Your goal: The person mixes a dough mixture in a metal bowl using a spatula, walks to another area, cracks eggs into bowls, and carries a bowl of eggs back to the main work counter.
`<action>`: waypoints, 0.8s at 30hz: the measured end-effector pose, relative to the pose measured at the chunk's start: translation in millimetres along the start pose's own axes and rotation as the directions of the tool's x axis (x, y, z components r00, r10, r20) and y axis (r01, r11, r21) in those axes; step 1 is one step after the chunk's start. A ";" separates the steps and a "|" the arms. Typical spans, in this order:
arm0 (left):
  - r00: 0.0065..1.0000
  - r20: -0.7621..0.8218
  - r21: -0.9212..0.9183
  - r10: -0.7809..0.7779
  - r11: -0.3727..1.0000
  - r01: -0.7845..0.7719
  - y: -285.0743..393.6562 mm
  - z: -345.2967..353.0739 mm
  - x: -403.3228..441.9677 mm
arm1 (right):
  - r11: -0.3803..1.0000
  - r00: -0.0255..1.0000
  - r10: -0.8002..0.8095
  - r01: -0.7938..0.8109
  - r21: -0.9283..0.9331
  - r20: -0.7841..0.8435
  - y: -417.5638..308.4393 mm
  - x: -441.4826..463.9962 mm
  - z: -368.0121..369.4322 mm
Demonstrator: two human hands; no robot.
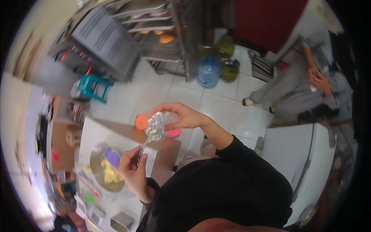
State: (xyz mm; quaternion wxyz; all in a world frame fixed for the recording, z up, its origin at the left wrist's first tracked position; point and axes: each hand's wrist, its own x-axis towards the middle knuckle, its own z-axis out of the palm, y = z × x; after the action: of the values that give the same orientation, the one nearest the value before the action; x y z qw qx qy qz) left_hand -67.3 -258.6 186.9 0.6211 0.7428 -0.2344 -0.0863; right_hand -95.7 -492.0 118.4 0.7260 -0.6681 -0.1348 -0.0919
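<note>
My right hand (181,116) has its fingers closed round a clear plastic cup (157,123) with pale yellow, crumbly bits in it. My left hand (133,168) pinches the handle of a spoon (145,144), whose far end meets the cup; that end is hard to make out against the clear plastic. Left of my left hand, a metal bowl (96,166) stands on the white table (92,131). In the bowl lie a yellow soft mass (111,173) and a purple tool (111,157).
Shelves with trays (152,27), a teal stool (94,88) and water bottles (209,71) stand beyond the hands. Another person (309,77) is at the right, hands together. A white cabinet (290,150) stands right of my body. Small containers (122,221) lie at the table's near end.
</note>
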 end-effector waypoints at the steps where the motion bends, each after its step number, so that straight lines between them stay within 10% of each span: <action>1: 0.998 0.062 -0.065 0.000 0.998 0.004 -0.2 21.1 11.7 | 0.998 0.995 0.018 -0.012 0.062 -0.101 -2.6 -16.1 -20.9; 3: 0.996 0.081 -0.068 -0.041 0.997 0.046 -1.9 61.8 29.7 | 0.978 0.961 0.074 -0.017 0.209 -0.265 -6.7 -58.8 -52.5; 6: 0.938 0.256 -0.276 -0.232 0.913 0.301 -35.7 134.3 70.6 | 0.925 0.558 0.150 0.212 0.315 -0.816 -6.4 -130.7 -110.4; 10: 0.717 0.646 -0.432 -0.264 0.648 0.627 -68.4 196.7 107.9 | 0.918 0.337 0.299 0.155 0.366 -0.893 -30.7 -169.1 -137.4; 15: 0.669 0.686 -0.505 -0.284 0.476 0.720 -86.8 305.3 139.8 | 0.902 0.446 0.427 -0.142 0.408 -0.787 4.0 -161.6 -174.2; 24: 0.678 0.706 -0.385 -0.206 0.691 0.612 -98.5 475.6 259.1 | 0.927 0.449 0.365 -0.257 0.273 -0.816 36.5 -84.7 -319.2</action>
State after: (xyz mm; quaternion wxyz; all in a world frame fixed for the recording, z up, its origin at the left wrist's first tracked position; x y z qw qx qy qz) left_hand -16.3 -784.6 32.7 0.6708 0.4727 -0.1992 -0.5356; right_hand -141.1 -810.2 34.2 0.7365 -0.5071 0.3598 -0.2664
